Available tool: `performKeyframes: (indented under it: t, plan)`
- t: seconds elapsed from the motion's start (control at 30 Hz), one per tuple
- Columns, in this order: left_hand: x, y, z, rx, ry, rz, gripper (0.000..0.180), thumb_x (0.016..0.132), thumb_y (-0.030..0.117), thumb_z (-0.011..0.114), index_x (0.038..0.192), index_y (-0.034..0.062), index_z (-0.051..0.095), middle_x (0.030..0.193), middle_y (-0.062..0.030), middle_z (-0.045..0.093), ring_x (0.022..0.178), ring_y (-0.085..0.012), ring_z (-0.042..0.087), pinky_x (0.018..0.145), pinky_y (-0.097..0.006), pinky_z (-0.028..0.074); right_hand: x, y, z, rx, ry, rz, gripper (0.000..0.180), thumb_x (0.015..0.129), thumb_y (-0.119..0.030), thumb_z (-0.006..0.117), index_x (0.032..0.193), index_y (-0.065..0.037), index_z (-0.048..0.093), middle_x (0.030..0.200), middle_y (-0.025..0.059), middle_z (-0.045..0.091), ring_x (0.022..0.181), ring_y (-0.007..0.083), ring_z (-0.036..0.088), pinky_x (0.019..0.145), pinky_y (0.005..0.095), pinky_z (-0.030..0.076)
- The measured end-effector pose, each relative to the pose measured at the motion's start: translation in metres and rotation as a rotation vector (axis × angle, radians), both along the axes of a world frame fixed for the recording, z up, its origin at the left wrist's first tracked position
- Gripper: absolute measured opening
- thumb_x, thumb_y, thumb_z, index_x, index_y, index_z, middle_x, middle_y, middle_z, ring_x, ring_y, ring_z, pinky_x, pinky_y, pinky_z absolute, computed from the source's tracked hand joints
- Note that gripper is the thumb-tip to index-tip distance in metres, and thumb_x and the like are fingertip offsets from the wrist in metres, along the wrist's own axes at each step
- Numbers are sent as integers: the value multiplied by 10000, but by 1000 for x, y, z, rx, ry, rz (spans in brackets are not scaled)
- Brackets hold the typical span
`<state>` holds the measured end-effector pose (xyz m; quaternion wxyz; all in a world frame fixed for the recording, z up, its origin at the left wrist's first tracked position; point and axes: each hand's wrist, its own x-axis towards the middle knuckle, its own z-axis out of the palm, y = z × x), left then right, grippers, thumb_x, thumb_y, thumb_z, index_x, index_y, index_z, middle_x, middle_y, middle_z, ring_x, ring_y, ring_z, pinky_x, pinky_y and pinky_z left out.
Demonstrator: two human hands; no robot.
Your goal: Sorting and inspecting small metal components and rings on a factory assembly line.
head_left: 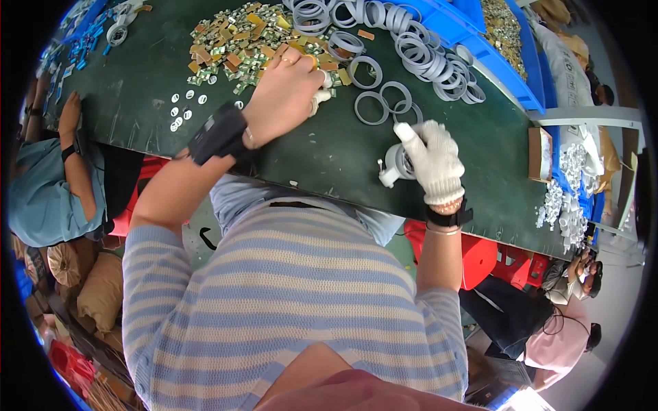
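Note:
My left hand (pixel 284 96) reaches to the near edge of a heap of small green and yellow circuit boards (pixel 236 38). Its fingers are bent, with white coverings on some tips, and whatever lies between them is hidden. In a white knitted glove, my right hand (pixel 433 157) grips a white round plastic housing (pixel 396 163) with a short stem, low over the table's near edge. The glove covers part of the housing. Grey plastic rings (pixel 371 107) lie just beyond the right hand.
More grey rings (pixel 428 58) spread toward a blue bin (pixel 473 41) at the far right. Small white discs (pixel 188 114) lie on the green table (pixel 137 89) left of my left arm. A co-worker's hand (pixel 70 113) rests at the left edge. A cardboard box (pixel 539 154) stands at right.

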<state>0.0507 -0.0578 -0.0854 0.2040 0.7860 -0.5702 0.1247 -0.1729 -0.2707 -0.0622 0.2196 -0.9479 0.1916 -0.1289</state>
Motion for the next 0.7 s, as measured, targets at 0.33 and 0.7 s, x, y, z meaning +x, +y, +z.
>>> performKeyframes:
  t: [0.33,0.7]
  plan:
    - [-7,1,-8,141,153,-72,306,767,15,740,1050,43,627,1064,-112,638,1081,-344,575,946,-429,487,-36,78,6,-268,-139,-11,304,755,-238,883,1027,-169,765,1358,94,597,1266,400,522,1084,529,396]
    - [-70,26,10,-146,1451,-149,218,1038,115,655,1252,73,642,983,17,656,725,-27,527,592,-209,461,-21,63,17,266,-332,161,112,863,-57,730,970,-88,720,912,84,691,966,306,663,930,412,505]
